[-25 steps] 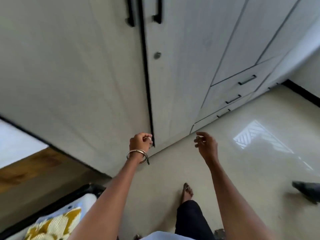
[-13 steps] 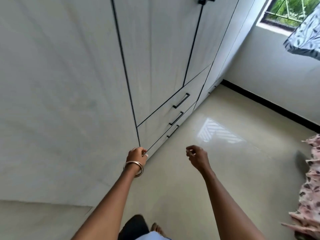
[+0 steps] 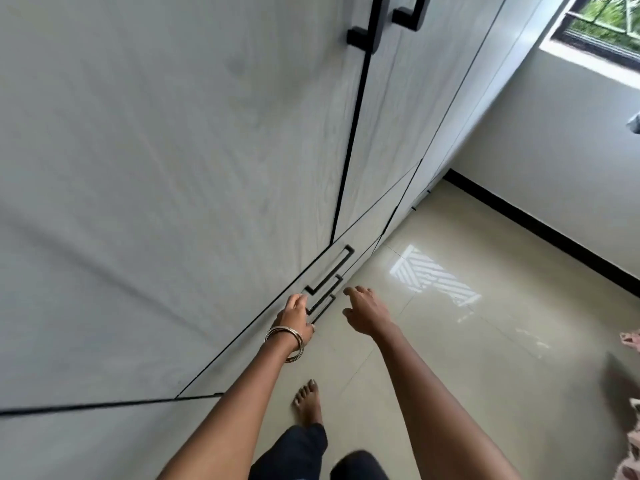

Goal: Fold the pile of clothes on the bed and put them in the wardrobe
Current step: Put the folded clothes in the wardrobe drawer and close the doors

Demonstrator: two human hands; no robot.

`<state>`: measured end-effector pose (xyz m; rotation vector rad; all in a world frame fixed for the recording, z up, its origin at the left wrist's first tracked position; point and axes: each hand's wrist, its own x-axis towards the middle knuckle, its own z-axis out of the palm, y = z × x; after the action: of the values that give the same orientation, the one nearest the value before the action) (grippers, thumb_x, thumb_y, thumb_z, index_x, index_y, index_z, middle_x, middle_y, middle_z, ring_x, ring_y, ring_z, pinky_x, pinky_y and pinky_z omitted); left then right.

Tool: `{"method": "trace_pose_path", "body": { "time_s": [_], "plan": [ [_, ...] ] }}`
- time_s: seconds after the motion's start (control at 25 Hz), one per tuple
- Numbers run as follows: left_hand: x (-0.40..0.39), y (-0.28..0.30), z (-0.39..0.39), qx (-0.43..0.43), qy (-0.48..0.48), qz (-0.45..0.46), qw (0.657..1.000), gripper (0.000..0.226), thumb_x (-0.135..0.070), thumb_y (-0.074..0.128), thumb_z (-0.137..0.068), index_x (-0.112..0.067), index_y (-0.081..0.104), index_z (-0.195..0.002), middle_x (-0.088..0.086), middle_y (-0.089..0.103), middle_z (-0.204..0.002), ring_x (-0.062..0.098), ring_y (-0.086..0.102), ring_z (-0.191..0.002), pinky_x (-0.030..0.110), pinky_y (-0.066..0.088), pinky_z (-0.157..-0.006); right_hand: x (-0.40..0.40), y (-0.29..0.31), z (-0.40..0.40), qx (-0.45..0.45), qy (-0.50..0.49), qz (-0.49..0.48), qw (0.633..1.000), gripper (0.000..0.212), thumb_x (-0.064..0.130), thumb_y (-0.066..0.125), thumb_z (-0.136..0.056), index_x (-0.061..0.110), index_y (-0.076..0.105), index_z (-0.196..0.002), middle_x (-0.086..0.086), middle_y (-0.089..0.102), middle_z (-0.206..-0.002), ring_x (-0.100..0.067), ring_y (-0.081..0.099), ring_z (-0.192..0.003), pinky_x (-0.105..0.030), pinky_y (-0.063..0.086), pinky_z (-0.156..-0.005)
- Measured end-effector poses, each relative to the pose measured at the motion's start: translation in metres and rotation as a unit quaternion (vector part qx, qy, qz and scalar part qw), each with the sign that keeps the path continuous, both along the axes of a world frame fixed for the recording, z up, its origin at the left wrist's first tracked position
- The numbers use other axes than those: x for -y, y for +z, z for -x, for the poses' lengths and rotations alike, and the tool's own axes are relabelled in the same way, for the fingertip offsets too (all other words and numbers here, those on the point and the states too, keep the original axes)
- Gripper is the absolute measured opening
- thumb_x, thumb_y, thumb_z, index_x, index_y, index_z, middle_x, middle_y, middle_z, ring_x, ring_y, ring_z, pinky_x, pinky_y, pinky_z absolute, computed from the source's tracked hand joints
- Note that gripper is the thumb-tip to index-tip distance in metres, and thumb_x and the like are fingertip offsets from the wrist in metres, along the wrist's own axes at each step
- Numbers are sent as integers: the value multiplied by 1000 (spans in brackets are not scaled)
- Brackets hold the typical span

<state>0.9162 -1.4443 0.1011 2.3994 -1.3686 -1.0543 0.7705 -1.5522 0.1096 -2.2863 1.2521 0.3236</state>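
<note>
While both arms reach low toward the wardrobe (image 3: 180,161), neither hand carries clothing. No folded garment is in view; only a scrap of pink patterned fabric (image 3: 632,341) shows at the right edge of the frame, so where the pile lies cannot be told.

Nearest: a bare foot (image 3: 307,403) on the floor (image 3: 485,341), glossy beige tile mirroring the window as a bright barred patch. Risk, judged: polished tile under bare feet could slip during a lean forward.

Left hand (image 3: 294,317), metal bangles (image 3: 285,342) at the wrist: grip open, fingers against the wardrobe front just beside the lowest drawer handles (image 3: 327,284). Right hand (image 3: 365,311): grip open, fingers spread and relaxed, clear of the wardrobe, holding nothing.

Risk, judged: the handles are thin, flat black bars set close to the panel; fingertips could miss or pinch behind them. A drawer pulled here could meet the shin.

Wardrobe fronts: pale grey, faint wood grain, matte, divided by narrow dark seams. Farther up, two thick black door handles (image 3: 384,24). Farthest: white wall (image 3: 554,150) with black skirting and the window (image 3: 602,26).
</note>
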Motion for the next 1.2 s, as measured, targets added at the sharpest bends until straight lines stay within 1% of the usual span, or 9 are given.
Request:
{"method": "trace_pose_path", "body": {
  "time_s": [0.2,0.32,0.44,0.68,0.84,0.96,1.08,1.16,1.2],
  "plan": [
    [71,-23,0,-23,6,-81,996,71,-14,51,-92,-12,13,-153,6,8,-161,25,30,-142,33,24,-116,78,-16,-39,-60,129,4,990,54,17,53,-94,16,35,-145,-2,37,-151,-25,32,-138,-49,41,-101],
    [93,-45,7,-38,41,-140,988,74,-10,45,-94,-16,2,-154,5,-4,-162,25,17,-147,35,19,-118,116,-32,-51,-136,234,-15,963,68,21,55,-95,19,20,-154,2,20,-161,-27,14,-148,-54,30,-109],
    [102,-57,19,-48,114,-147,981,75,-7,46,-89,-18,10,-153,6,5,-161,28,28,-142,36,27,-115,132,-49,-47,-189,292,22,937,75,18,55,-94,24,13,-155,2,16,-161,-32,-5,-150,-62,18,-112],
    [117,-46,52,6,212,-195,958,75,-7,56,-81,-23,23,-146,1,18,-157,34,52,-123,42,46,-100,140,-61,-37,-158,381,112,904,50,19,51,-93,18,34,-141,-4,40,-145,-36,22,-139,-51,30,-103],
    [120,-31,86,26,212,-262,941,75,-12,62,-82,-20,24,-146,2,21,-158,32,49,-127,41,45,-101,139,-55,-14,-193,406,33,893,55,21,57,-91,16,36,-141,-4,41,-142,-31,36,-135,-47,37,-102],
    [124,-5,128,33,191,-310,931,61,-12,64,-83,-15,41,-139,5,46,-142,29,56,-120,41,51,-93,148,-15,10,-211,464,-106,854,57,26,61,-91,9,40,-141,-9,45,-139,-27,56,-113,-35,46,-91],
    [125,35,153,-29,167,-217,961,34,-23,51,-92,-19,59,-124,8,66,-112,27,65,-103,32,54,-83,166,39,32,-96,432,-294,847,25,21,63,-89,20,66,-114,1,68,-108,-21,65,-81,-23,49,-64],
    [117,57,167,-37,240,-51,969,24,-25,48,-94,-17,66,-107,10,70,-91,28,67,-89,30,53,-76,169,55,46,59,368,-254,892,22,5,57,-84,22,70,-88,5,71,-86,-19,66,-82,-20,49,-62],
    [112,58,173,19,292,30,956,22,-24,48,-94,-15,68,-100,10,70,-88,30,65,-87,31,51,-73,168,54,52,123,332,-209,912,23,4,55,-83,22,69,-83,5,70,-84,-20,65,-83,-25,50,-68]
  ]
}}
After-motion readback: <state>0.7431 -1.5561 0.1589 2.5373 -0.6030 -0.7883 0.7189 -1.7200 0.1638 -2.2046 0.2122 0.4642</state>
